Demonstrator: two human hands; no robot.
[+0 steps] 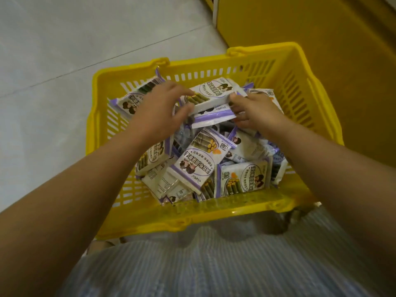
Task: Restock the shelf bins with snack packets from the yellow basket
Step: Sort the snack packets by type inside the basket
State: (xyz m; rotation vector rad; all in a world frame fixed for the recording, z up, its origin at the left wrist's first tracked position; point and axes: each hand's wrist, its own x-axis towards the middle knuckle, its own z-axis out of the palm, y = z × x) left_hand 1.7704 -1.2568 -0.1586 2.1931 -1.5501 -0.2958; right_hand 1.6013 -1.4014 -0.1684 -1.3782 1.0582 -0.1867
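I look down from my head camera and see my two arms reaching into the yellow basket [94, 108]. The basket sits on the grey floor [64, 50], right in front of my blue striped clothes [214, 264]. It is full of snack packets [197, 166], white with purple edges, lying every which way in a heap. My left hand [158, 108] and my right hand [255, 112] hold a small stack of packets [214, 99] between them, near the far side of the basket and just above the heap. My left fingers curl over the left end of the stack and the thumb sits at its near edge. My right thumb presses on the right end and the other fingers curl under it. So both hands are gripping the stack, one at each end. I cannot tell how many packets are in it. A big yellow panel [321, 50] stands just beside the basket, on the right.
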